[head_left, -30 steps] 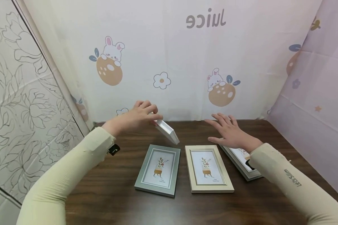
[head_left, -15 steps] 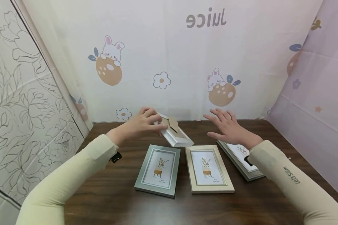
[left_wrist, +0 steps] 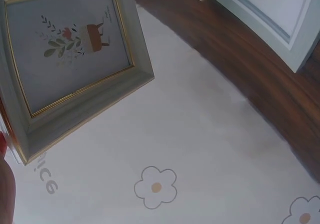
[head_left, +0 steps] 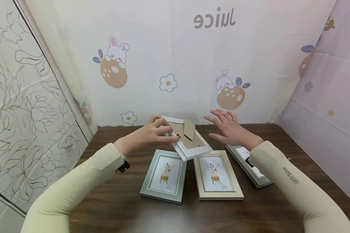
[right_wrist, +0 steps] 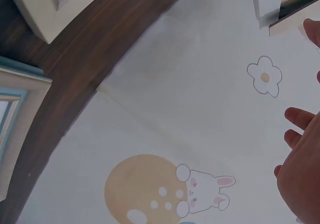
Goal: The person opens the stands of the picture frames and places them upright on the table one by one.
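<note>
My left hand (head_left: 153, 133) grips one edge of a white picture frame (head_left: 196, 145), held tilted above the table. Its brown backing and fold-out stand face the head camera. From the left wrist, the front of this picture frame (left_wrist: 70, 49) shows a gold inner trim and a flower-pot print; only a sliver of the hand (left_wrist: 6, 189) appears there. My right hand (head_left: 230, 130) hovers to the right of the frame, fingers spread, touching nothing. In the right wrist view, that hand (right_wrist: 302, 171) is partly cut off, with a corner of the white frame above.
On the dark wood table (head_left: 110, 194) lie a grey-green picture frame (head_left: 145, 187) and a cream one (head_left: 221, 196), side by side. More frames, apparently stacked, lie under the right forearm (head_left: 252, 176). A printed curtain (head_left: 175, 48) rises behind the table.
My left hand has moved right with the white picture frame, turning it so its back comes into view. My right hand has shifted slightly left and up.
</note>
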Motion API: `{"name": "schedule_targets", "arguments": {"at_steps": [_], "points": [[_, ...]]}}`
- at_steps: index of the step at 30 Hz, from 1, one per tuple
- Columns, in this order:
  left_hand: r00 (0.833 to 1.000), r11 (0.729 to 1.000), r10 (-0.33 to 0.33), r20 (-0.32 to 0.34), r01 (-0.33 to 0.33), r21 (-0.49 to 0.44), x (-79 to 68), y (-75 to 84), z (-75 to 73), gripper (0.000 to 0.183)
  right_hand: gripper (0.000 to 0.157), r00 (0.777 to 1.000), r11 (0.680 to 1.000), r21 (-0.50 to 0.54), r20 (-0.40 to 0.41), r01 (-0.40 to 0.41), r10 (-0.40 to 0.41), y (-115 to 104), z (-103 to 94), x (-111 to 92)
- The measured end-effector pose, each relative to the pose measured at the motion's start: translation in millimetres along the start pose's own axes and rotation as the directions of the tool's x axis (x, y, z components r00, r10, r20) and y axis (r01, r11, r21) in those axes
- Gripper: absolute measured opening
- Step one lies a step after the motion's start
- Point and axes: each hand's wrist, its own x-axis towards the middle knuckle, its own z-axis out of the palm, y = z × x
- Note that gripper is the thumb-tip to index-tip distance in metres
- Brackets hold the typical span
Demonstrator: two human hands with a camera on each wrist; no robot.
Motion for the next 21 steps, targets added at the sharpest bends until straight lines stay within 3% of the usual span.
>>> {"name": "schedule_targets", "arguments": {"at_steps": [11, 21], "points": [[0.999, 0.999, 0.043, -0.019, -0.043, 0.007, 6.4, 4.9, 2.1, 0.048, 0.061, 0.993, 0.993, -0.009, 0.034, 0.115, -0.114, -14, 9.4, 30], [0.998, 0.997, 0.003, 0.057, 0.002, -0.076, 6.0, 12.0, 3.1, 0.040, 0.046, 0.986, 0.984, -0.062, 0.038, 0.165, -0.162, -22, 11.9, 41]]}}
